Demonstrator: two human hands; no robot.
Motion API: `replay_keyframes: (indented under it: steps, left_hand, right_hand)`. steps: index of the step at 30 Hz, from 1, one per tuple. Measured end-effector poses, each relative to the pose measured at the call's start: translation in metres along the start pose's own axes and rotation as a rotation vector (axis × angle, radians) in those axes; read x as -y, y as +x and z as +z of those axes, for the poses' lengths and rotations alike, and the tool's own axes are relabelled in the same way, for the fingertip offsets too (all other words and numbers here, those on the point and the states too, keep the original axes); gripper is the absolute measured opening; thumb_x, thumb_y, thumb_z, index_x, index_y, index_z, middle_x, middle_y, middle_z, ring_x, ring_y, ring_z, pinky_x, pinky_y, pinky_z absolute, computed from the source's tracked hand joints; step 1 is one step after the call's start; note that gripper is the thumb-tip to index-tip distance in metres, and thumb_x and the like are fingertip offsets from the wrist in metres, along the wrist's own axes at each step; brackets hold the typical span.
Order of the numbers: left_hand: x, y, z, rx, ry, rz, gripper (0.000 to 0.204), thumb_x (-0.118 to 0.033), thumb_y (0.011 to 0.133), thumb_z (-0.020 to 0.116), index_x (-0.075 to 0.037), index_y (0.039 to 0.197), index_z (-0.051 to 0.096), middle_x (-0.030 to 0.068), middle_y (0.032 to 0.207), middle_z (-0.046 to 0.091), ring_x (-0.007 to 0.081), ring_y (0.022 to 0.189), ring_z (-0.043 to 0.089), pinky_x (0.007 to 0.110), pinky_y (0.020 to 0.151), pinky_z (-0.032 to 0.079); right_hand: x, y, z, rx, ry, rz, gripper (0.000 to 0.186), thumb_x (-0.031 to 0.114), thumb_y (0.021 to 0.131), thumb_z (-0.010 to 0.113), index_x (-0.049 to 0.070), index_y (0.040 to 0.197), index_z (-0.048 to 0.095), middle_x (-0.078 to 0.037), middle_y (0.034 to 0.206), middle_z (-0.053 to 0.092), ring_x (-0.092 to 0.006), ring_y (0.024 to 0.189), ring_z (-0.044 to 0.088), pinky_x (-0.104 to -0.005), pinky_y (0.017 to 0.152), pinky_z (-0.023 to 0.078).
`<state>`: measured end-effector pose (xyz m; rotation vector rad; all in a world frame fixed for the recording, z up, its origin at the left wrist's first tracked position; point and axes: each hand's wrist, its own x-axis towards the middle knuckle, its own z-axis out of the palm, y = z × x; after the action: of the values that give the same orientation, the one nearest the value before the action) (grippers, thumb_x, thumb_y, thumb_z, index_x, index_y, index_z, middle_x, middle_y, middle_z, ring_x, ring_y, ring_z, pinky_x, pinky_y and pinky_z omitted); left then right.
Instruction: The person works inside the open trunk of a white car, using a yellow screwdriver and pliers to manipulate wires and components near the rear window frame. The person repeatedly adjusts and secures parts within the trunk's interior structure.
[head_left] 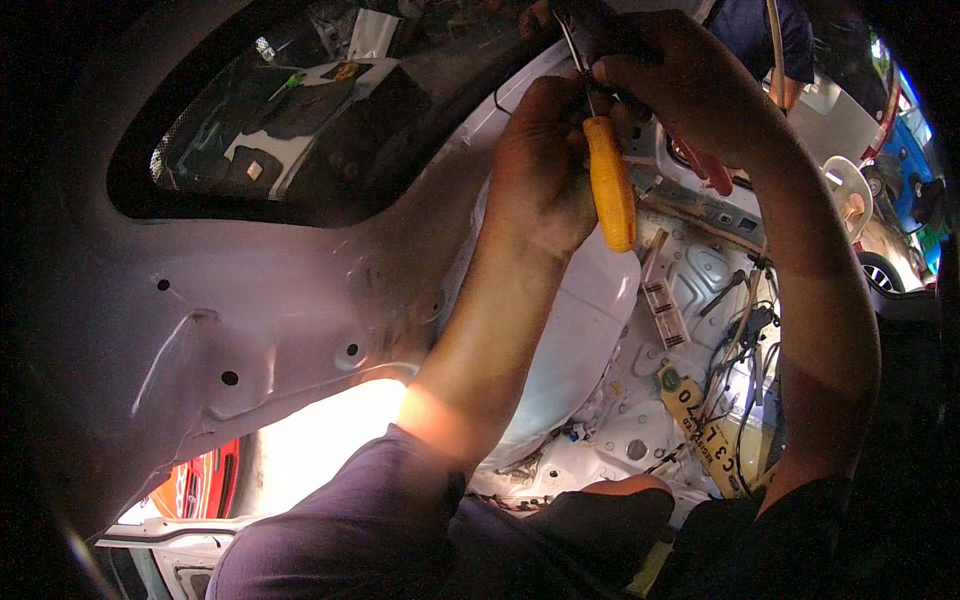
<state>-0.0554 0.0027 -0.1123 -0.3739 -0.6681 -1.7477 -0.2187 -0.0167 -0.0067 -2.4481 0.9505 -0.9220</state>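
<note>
Bare forearms are standing raised beside a pale body panel, whose window could be collecting scratches if a slack grip is letting something sharp skid. Beyond, the car shell is holding tangled wiring and a yellow plate; anything dropped could be getting lost there. Up top, the left hand is curling, fingers nearly closed, against the yellow-handled screwdriver; the right hand is bunching at its shaft, near a red handle. Which is truly gripping, I'm not managing to tell.
</note>
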Motion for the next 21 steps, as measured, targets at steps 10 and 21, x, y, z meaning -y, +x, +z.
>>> replay_keyframes:
  steps: [10, 21]
  left_hand:
    - [0.0, -0.01, 0.024, -0.236, 0.041, 0.02, 0.021, -0.013, 0.105, 0.048, 0.004, 0.108, 0.06, 0.013, 0.095, 0.067, 0.0214, 0.084, 0.068, 0.032, 0.081, 0.062]
    - [-0.004, -0.003, 0.024, -0.217, 0.08, 0.001, 0.023, -0.015, 0.107, 0.047, 0.003, 0.115, 0.059, 0.0142, 0.096, 0.066, 0.0218, 0.083, 0.066, 0.034, 0.08, 0.062]
  right_hand:
    - [0.004, -0.008, 0.007, -0.071, -0.2, -0.369, 0.025, 0.012, 0.094, 0.063, 0.01, 0.116, 0.075, -0.014, 0.089, 0.071, -0.0274, 0.08, 0.07, -0.0397, 0.075, 0.057]
    - [-0.02, 0.003, 0.0, -0.066, -0.463, -0.641, 0.017, 0.019, 0.095, 0.067, 0.02, 0.109, 0.077, -0.008, 0.086, 0.065, -0.0288, 0.083, 0.069, -0.0393, 0.075, 0.058]
